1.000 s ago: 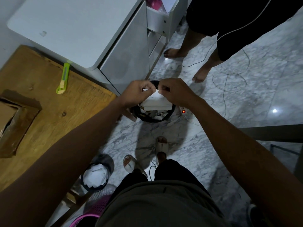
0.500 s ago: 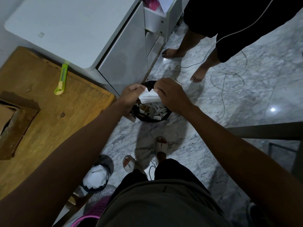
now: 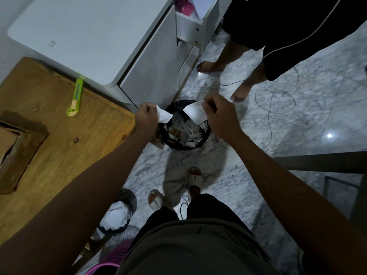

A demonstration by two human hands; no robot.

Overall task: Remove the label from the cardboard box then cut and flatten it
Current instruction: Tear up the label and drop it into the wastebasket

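Far left: cardboard box on the wooden worktop, flaps open, sides upright, no cuts that I can see. Green utility knife lies apart from it near the worktop's back edge, nobody touching it, tight against the white cabinet.

Centre: left hand, grip closed on one white label scrap. Right hand, grip pinched shut on the other label scrap. The two pieces are separate, both held directly above the black waste bin on the marble floor; bin already holds paper shreds.

Status, my read: label is off the box and torn in two, disposal in progress. Left: drop scraps, go back to worktop, pick up knife, slit the box, flatten it. Roughly a third done.

Right: a bystander's bare feet, loose cable on the floor.
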